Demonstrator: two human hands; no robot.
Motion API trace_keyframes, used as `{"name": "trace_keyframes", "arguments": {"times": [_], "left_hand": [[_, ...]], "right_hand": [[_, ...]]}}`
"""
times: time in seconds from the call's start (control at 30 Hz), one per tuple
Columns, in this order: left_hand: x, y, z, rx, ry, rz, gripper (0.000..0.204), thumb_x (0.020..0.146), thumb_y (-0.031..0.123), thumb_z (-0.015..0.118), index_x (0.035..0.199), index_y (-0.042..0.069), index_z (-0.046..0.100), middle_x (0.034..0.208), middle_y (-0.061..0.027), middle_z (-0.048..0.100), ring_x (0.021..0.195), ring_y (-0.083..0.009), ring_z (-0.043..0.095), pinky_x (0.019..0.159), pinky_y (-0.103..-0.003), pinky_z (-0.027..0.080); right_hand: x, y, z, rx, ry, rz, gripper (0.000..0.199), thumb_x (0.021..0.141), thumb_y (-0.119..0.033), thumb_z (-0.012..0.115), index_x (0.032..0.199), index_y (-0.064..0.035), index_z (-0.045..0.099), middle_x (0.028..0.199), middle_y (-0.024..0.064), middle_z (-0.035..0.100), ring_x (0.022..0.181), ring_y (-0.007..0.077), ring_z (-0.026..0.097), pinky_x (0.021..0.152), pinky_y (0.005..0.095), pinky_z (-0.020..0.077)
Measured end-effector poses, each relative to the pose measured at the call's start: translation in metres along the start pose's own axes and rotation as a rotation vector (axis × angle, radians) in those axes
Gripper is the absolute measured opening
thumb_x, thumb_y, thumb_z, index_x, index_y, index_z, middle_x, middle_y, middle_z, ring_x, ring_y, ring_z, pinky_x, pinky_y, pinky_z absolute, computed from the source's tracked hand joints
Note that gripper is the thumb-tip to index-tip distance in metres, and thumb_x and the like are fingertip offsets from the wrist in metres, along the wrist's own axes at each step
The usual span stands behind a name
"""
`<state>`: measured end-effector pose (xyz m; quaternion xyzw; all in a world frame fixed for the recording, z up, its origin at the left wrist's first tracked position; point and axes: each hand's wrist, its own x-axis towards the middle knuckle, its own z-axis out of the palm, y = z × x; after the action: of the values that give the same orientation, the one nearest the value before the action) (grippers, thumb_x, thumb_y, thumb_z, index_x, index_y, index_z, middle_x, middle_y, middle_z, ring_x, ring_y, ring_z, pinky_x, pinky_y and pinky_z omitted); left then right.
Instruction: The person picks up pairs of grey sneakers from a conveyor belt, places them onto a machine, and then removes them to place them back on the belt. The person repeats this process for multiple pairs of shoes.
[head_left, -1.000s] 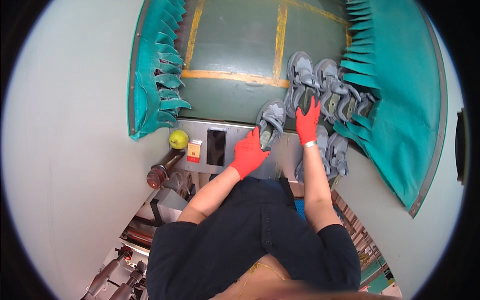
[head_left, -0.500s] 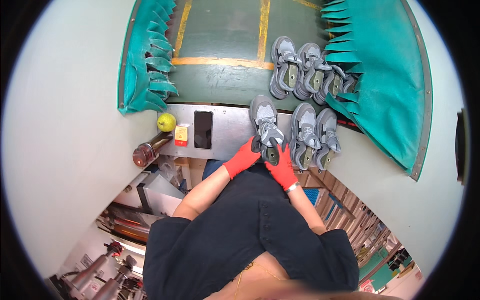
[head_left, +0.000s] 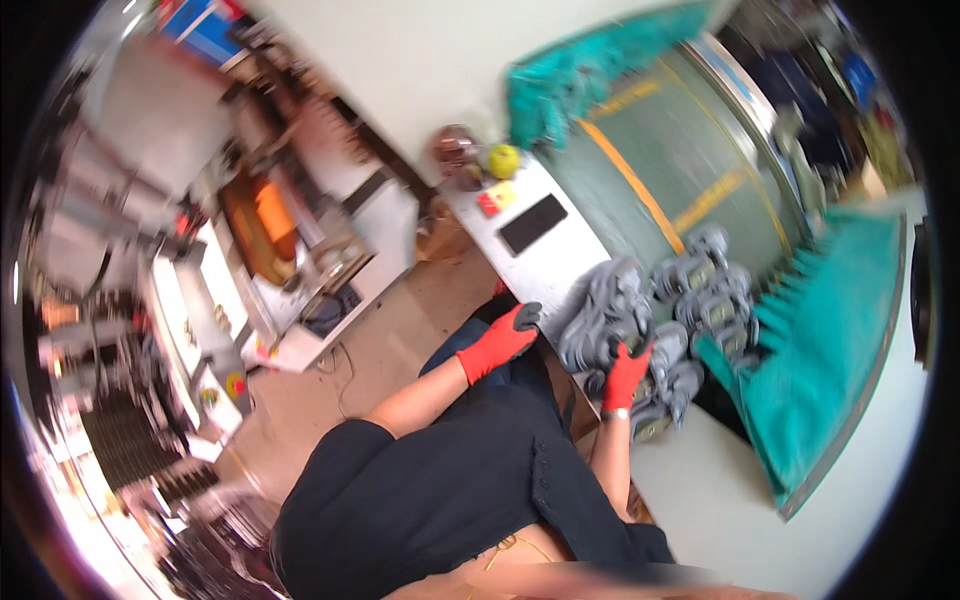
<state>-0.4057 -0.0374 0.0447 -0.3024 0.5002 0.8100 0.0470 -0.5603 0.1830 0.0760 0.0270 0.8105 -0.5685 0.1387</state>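
Near the front edge of the metal shelf point(head_left: 545, 250), my left hand point(head_left: 498, 345) in a red glove with dark fingertips hangs away from the shoes. Its fingers are stretched out, somewhat bent, and nothing shows in them. My right hand point(head_left: 628, 378), gloved alike, grips a grey sneaker point(head_left: 606, 298) at its near end, thumb and fingers on either side. Another grey sneaker point(head_left: 668, 355) stands close by to the right, partly covered. Motion blur softens the shoes' outlines.
Several grey sneakers point(head_left: 715, 290) stand on the green conveyor belt point(head_left: 650, 150) between teal curtains point(head_left: 830, 330). A phone point(head_left: 533, 224), a red-yellow box point(head_left: 495, 198), a yellow-green fruit point(head_left: 503, 161) and a brown bottle point(head_left: 456, 150) line the shelf. Machinery point(head_left: 300, 230) stands to the left.
The view has swung left, bringing machinery and floor into sight. My left hand has let go of the sneaker and moved away from it. The right hand remains on a sneaker.
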Motion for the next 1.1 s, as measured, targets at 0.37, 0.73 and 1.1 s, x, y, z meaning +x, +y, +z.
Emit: {"name": "trace_keyframes", "arguments": {"times": [0.37,0.73,1.1], "left_hand": [[-0.113,0.0,-0.069,-0.015,0.281,0.398,0.047,0.096,0.011,0.067,0.142,0.004,0.06,0.129,-0.0083,0.069,0.117,-0.0165,0.063,0.101,-0.033,0.049],[-0.329,0.068,-0.225,-0.224,0.302,0.476,0.056,0.101,0.019,0.069,0.15,-0.001,0.05,0.142,-0.0106,0.063,0.129,-0.0186,0.057,0.111,-0.035,0.043],[-0.458,0.032,-0.321,-0.423,0.479,0.622,0.054,0.103,0.014,0.061,0.151,-0.005,0.046,0.143,-0.019,0.06,0.133,-0.0272,0.058,0.115,-0.038,0.042]], "right_hand": [[-0.115,-0.177,0.053,0.19,-0.487,-0.344,0.077,0.086,0.004,0.061,0.159,0.0022,0.036,0.143,0.0095,0.052,0.118,0.0147,0.053,0.1,0.0259,0.0427],[-0.241,-0.319,0.296,0.347,-1.055,-0.373,0.071,0.093,-0.004,0.061,0.161,-0.0059,0.037,0.134,0.0087,0.063,0.116,0.0167,0.06,0.094,0.0264,0.0497],[-0.218,-0.274,0.627,-0.017,-1.076,-0.705,0.058,0.089,-0.002,0.066,0.146,-0.0038,0.054,0.134,0.0174,0.066,0.123,0.0318,0.064,0.101,0.039,0.0513]]}}
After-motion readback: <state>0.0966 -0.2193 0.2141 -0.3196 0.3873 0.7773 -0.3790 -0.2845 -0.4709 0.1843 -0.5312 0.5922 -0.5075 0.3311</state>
